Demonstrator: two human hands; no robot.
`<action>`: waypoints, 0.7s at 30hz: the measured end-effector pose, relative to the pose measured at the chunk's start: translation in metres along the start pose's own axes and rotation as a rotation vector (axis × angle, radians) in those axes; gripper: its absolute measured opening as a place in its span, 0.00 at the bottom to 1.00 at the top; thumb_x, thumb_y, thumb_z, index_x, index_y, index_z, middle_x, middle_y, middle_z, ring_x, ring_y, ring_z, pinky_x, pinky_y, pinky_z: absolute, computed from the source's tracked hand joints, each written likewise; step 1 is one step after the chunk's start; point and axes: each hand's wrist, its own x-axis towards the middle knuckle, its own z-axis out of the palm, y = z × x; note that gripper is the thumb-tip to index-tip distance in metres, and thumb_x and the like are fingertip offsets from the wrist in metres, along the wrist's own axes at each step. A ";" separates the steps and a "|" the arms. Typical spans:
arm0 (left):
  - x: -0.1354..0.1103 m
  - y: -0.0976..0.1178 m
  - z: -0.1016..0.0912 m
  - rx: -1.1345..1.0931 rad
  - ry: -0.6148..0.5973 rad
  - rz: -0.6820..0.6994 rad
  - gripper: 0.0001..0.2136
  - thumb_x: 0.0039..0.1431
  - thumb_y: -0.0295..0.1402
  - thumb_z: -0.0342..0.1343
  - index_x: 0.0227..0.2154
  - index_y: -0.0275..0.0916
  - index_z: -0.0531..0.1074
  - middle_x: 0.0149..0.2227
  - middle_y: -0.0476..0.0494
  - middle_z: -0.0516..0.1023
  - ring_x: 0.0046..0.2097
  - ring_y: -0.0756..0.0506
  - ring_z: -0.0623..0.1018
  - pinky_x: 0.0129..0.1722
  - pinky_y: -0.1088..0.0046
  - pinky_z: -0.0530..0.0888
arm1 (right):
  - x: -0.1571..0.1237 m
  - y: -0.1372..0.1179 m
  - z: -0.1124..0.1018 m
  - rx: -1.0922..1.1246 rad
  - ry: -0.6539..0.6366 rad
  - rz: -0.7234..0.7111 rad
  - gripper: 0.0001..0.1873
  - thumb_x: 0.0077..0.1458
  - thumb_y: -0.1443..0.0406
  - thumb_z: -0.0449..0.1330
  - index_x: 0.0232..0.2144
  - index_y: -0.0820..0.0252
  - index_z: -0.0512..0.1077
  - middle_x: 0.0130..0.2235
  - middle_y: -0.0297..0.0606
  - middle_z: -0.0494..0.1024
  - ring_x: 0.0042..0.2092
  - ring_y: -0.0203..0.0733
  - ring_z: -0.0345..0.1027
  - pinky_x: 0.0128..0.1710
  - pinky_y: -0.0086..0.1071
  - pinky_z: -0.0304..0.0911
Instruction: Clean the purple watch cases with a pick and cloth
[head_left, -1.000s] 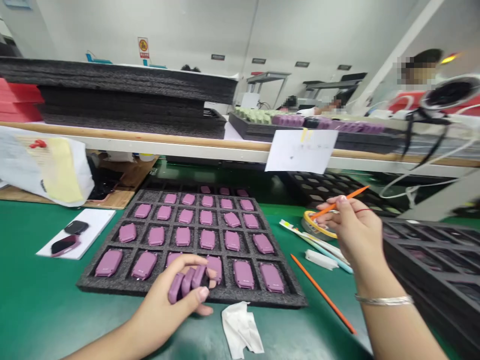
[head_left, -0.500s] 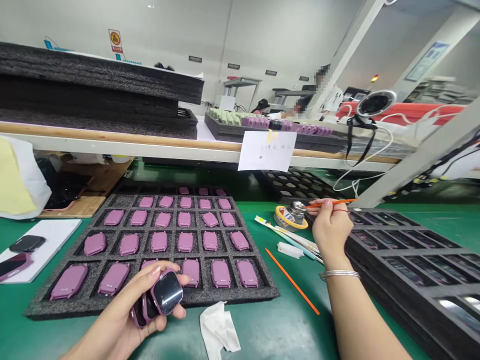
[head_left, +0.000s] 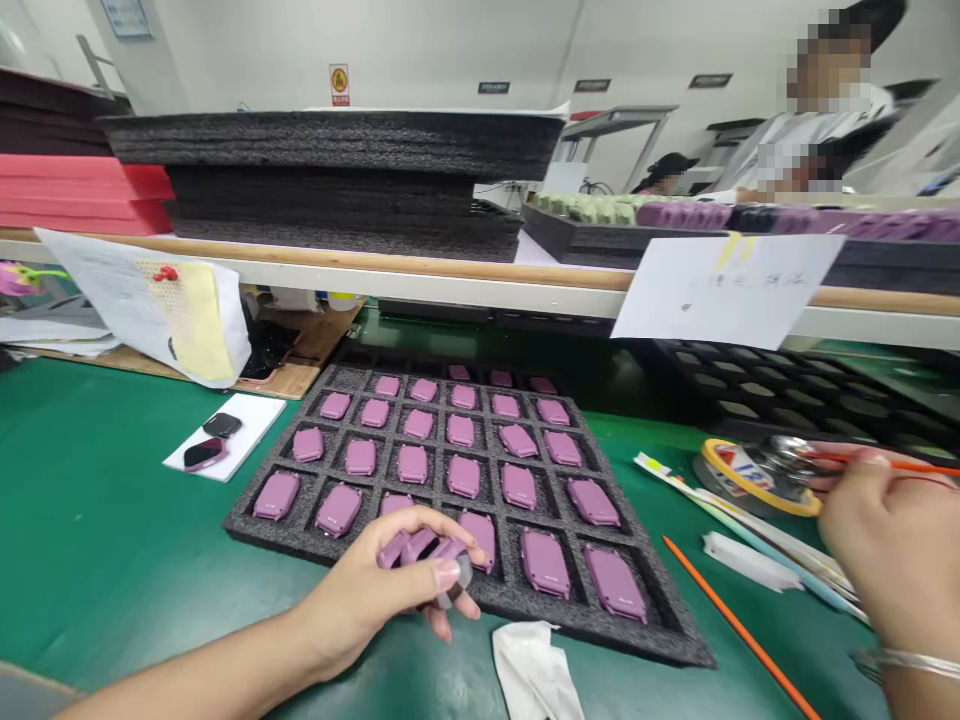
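Observation:
My left hand [head_left: 390, 585] is closed around a few purple watch bodies [head_left: 420, 548], held at the near edge of a black foam tray [head_left: 660, 640]. The tray's pockets hold several more purple watch bodies [head_left: 463, 475]. My right hand [head_left: 892, 545] is at the right, pinching a thin orange stick [head_left: 911, 465] whose tip reaches over a small metal dish on a yellow tape roll [head_left: 750, 475].
A crumpled white wipe [head_left: 534, 675] and a second orange stick [head_left: 739, 630] lie on the green mat by the tray. Two dark watches rest on a white card [head_left: 247, 425] at left. Empty black trays [head_left: 810, 395] sit at right. Foam sheets [head_left: 337, 190] are stacked on the shelf. Other people work behind.
The view swung back left. My left hand turned the watch bodies over, so the dark screen no longer faces me. My right hand stays by the tape roll with the stick.

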 end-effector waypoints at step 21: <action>0.004 -0.015 0.001 0.386 0.027 0.198 0.15 0.44 0.18 0.59 0.35 0.40 0.72 0.30 0.52 0.80 0.30 0.50 0.77 0.35 0.73 0.75 | -0.167 -0.187 -0.051 1.534 -0.586 -0.597 0.10 0.71 0.64 0.49 0.36 0.54 0.66 0.29 0.32 0.71 0.28 0.36 0.70 0.26 0.29 0.70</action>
